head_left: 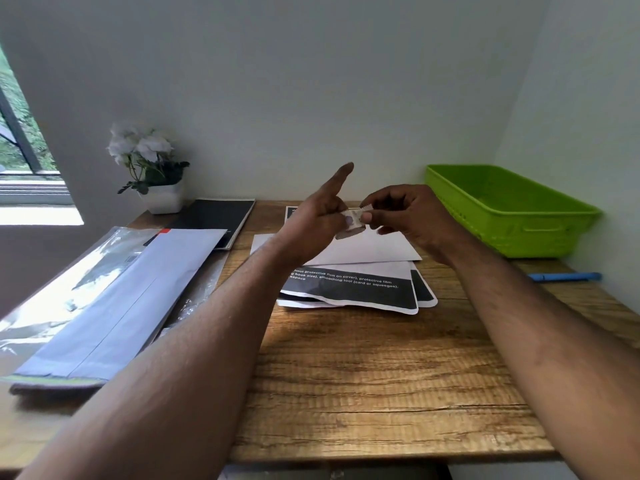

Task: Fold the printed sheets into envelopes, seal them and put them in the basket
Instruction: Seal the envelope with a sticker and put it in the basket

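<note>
In the middle of the frame a small sticker or stamp [354, 216] is held in the air between both hands, above a white envelope [367, 247] that lies on the stack of printed sheets [349, 292]. The right hand [408, 216] pinches its right edge with thumb and fingertips. The left hand [318, 216] touches its left side with the thumb and a lower finger, while the index finger points straight up and away (whether the left hand really clamps the piece or only steadies it, I cannot tell).

The risk, as I judge it, is that this small piece sticks to a fingertip or folds on itself, because it is thin and both hands work close together. It can also land crooked on the envelope flap, and then the seal is weak.

The green basket [512, 209] waits at the right of the frame, near the wall. At the left lie a pack of envelopes [117, 299], a dark notebook [214, 216] and a flower pot [162, 199]; a blue pen [564, 277] lies at the right edge of the wooden table [381, 393].
</note>
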`<state>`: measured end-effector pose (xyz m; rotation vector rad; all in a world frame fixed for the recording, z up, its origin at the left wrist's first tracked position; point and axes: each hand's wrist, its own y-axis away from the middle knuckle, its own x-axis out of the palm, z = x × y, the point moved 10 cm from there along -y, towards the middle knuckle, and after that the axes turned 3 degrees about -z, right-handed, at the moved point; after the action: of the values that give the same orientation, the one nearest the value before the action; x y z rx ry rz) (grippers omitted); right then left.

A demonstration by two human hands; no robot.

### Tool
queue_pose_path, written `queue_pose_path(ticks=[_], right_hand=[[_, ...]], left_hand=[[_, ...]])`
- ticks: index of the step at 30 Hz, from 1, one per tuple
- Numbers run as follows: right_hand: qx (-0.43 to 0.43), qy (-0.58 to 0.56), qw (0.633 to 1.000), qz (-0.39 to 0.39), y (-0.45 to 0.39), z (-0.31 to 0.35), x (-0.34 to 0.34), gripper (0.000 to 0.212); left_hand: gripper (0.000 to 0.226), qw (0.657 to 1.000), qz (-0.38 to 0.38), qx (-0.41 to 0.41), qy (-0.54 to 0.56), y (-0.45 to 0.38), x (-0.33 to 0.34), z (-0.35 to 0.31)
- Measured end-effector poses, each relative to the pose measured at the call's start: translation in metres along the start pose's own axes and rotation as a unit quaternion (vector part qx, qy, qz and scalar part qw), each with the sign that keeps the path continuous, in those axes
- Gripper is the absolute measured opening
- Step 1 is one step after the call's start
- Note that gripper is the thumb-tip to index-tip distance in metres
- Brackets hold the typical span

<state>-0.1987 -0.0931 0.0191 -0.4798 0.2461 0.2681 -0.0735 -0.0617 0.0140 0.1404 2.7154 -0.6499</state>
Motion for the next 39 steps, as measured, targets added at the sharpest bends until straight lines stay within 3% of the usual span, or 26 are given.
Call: queue_pose_path(ticks=[19,25,27,29,30,34,39], right_hand=[[-0.028,-0.014,0.999,-0.012,0.002,0.008,0.006,0.011],[-0.047,-0.013,0.998,-0.042,0.003,0.013,0.001,0.013],[-0.036,-0.022,0.996,-0.076,0.003,0.011,-0.006,0.014],[-0.02,-0.034,0.994,-0.107,0.002,0.006,-0.012,0.016],[-0.007,-0.036,0.992,-0.119,0.001,0.002,-0.015,0.018],[0.052,-0.025,0.985,-0.165,0.002,-0.013,-0.026,0.031],[0.088,-0.022,0.977,-0.194,0.006,-0.024,-0.037,0.035]], left_hand=[[0.066,0.995,-0.043,-0.03,0.087,-0.002,-0.011,0.015],[0.066,0.992,-0.104,-0.031,0.065,-0.001,-0.031,0.018],[0.066,0.984,-0.154,-0.029,-0.081,-0.002,-0.049,0.019],[0.068,0.929,-0.198,-0.037,-0.311,0.0,-0.068,0.02],[0.07,0.904,-0.204,-0.037,-0.374,0.001,-0.075,0.021],[0.058,0.854,-0.196,-0.054,-0.479,-0.002,-0.094,0.039],[0.05,0.848,-0.174,-0.115,-0.488,0.0,-0.095,0.067]])
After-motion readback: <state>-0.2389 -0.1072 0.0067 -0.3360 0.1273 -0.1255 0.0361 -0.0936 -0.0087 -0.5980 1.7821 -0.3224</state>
